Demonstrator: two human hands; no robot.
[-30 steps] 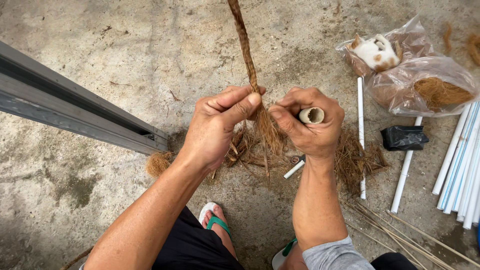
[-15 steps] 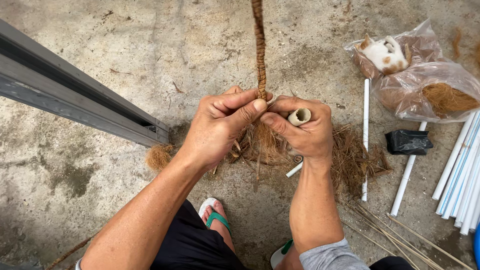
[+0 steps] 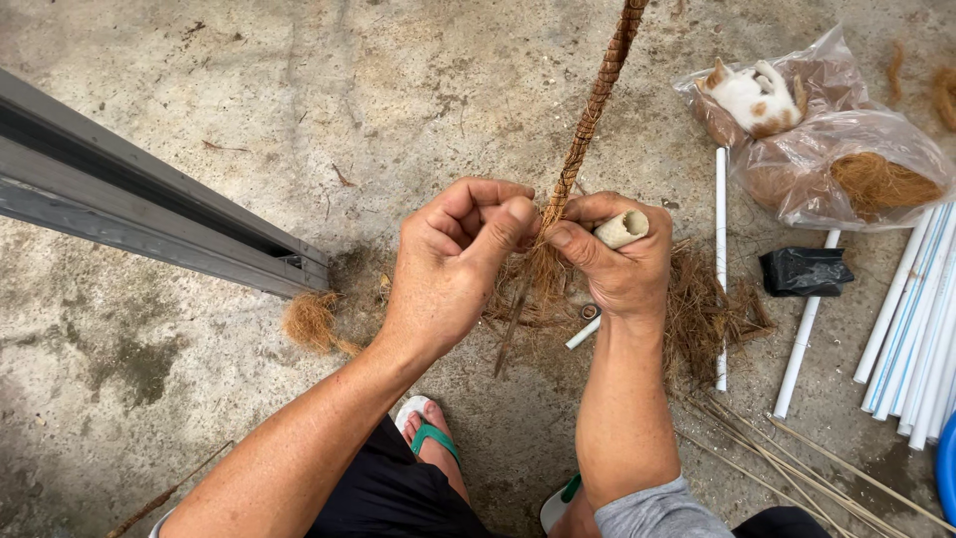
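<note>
A twisted brown coir rope [image 3: 594, 100] runs from the top of the view down to my hands. My left hand [image 3: 453, 261] pinches the loose fibre end of the rope between thumb and fingers. Facing it, my right hand [image 3: 617, 261] pinches the same fibres and also grips a short white pipe piece [image 3: 621, 228] in its fist. Loose coir fibre [image 3: 697, 309] lies on the concrete floor under and beside the hands.
A grey metal channel [image 3: 139, 204] lies at the left. Clear plastic bags of coir [image 3: 846, 164] sit at the top right, with a white and orange cat [image 3: 752, 98] lying on one. White pipes [image 3: 911, 329], a black bag [image 3: 805, 270] and thin sticks [image 3: 797, 458] lie at the right.
The rope has swung from leaning left to leaning right at the top. Both hands stay pinched on the fibres, which they have worked further; the view has shifted slightly.
</note>
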